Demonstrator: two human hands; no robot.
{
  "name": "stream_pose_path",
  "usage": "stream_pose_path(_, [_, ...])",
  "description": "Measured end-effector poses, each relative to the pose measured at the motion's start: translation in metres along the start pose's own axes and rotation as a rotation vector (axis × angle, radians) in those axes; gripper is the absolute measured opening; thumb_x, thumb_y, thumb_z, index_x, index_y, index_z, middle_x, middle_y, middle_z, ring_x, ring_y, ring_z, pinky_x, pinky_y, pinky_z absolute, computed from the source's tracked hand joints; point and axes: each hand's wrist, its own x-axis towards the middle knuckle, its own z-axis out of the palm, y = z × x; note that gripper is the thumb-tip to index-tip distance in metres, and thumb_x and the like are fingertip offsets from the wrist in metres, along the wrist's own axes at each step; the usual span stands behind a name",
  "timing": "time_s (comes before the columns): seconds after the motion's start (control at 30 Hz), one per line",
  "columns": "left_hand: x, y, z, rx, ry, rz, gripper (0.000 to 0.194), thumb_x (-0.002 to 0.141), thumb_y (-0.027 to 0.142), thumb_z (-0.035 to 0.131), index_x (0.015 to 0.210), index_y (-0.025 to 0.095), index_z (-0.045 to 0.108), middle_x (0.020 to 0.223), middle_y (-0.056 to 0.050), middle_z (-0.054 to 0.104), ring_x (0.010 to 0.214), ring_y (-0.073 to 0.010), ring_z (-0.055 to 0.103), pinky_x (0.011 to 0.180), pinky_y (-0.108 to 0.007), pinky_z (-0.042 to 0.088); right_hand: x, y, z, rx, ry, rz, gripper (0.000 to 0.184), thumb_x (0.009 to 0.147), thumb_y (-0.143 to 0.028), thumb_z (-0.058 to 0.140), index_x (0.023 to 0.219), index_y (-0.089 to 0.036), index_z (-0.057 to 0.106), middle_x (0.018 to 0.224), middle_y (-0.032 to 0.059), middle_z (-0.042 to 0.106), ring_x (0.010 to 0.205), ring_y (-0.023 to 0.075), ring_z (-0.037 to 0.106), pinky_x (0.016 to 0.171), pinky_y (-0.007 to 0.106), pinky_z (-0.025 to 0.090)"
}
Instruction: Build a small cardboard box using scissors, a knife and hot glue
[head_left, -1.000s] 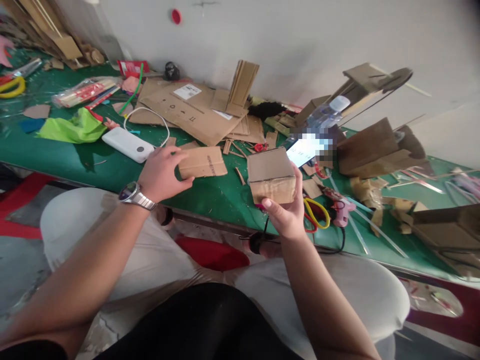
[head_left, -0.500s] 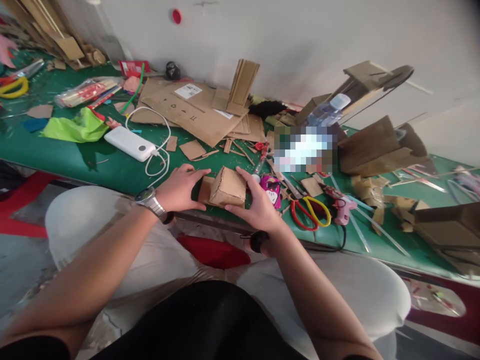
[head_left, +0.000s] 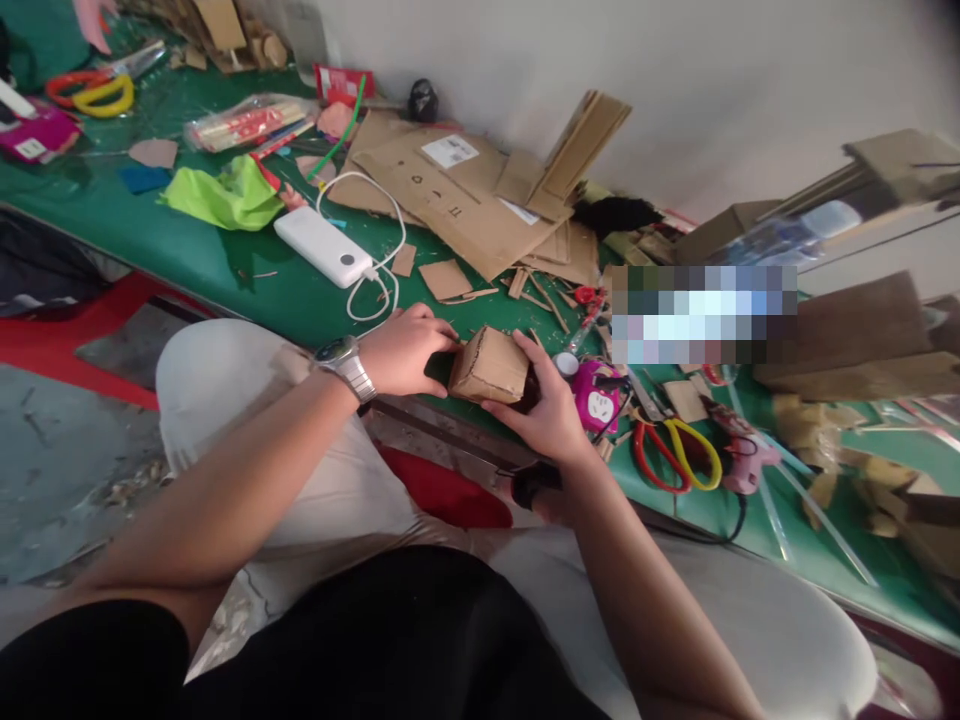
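Note:
A small box of brown cardboard (head_left: 489, 368), with rough cut edges, is at the front edge of the green table. My right hand (head_left: 551, 402) grips it from the right, thumb below and fingers over its far side. On the box's left, my left hand (head_left: 409, 350) has thumb and fingers spread apart. Its fingertips come up to the box's left end, and I cannot tell whether they touch. Just right of my right hand lies a magenta object with a white face design (head_left: 598, 398). Scissors with red and yellow handles (head_left: 679, 455) lie beyond it.
A white power bank (head_left: 322, 247) with a looped cable lies behind my left hand. Flat cardboard sheets (head_left: 450, 200) lie farther back. To the right are a pink glue gun (head_left: 746, 462), clear sticks (head_left: 829, 530) and a plastic bottle (head_left: 787, 232). A pixelated patch hides some items.
The view has swung left, shifting the table's things rightward. The cardboard box has turned in my right hand, and the cardboard piece at its left no longer shows. My left hand remains beside it.

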Motion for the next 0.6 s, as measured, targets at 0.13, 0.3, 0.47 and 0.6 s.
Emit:
stream_pose_path(0.13, [0.001,0.001,0.001,-0.001,0.005,-0.011,0.062,0.086,0.045,0.093,0.142,0.022,0.08,0.153,-0.009,0.075,0.139,-0.0415,0.058,0.117,-0.053,0.048,-0.002,0.006,0.002,0.05,0.002,0.028,0.106,0.083,-0.047,0.099,0.174,-0.03,0.047,0.173,0.0127,0.059,0.162,0.0425,0.054,0.139,0.065,0.04])
stream_pose_path(0.3, [0.001,0.003,0.001,-0.006,-0.012,-0.03,0.06,0.087,0.043,0.09,0.143,0.023,0.08,0.154,-0.009,0.074,0.139,-0.0421,0.058,0.116,-0.054,0.049,-0.001,0.005,0.003,0.072,-0.023,0.042,0.106,0.083,-0.047,0.1,0.174,-0.031,0.048,0.173,0.0117,0.058,0.161,0.0436,0.055,0.14,0.067,0.04])
stream_pose_path(0.47, [-0.001,0.01,-0.001,-0.001,0.011,-0.039,0.047,0.095,0.04,0.08,0.138,0.021,0.081,0.15,-0.012,0.075,0.138,-0.0428,0.06,0.115,-0.056,0.049,0.0,0.001,0.004,0.231,0.055,0.105,0.107,0.084,-0.059,0.097,0.173,-0.032,0.045,0.175,0.0131,0.054,0.164,0.0424,0.051,0.141,0.067,0.036])
stream_pose_path(0.6, [-0.001,0.012,0.001,0.007,0.034,-0.056,0.052,0.094,0.048,0.083,0.137,0.018,0.078,0.146,-0.017,0.075,0.138,-0.0428,0.06,0.116,-0.057,0.049,-0.002,-0.002,0.002,0.421,0.216,0.19,0.107,0.088,-0.079,0.083,0.174,-0.038,0.036,0.173,0.0121,0.055,0.16,0.0415,0.055,0.137,0.069,0.041])
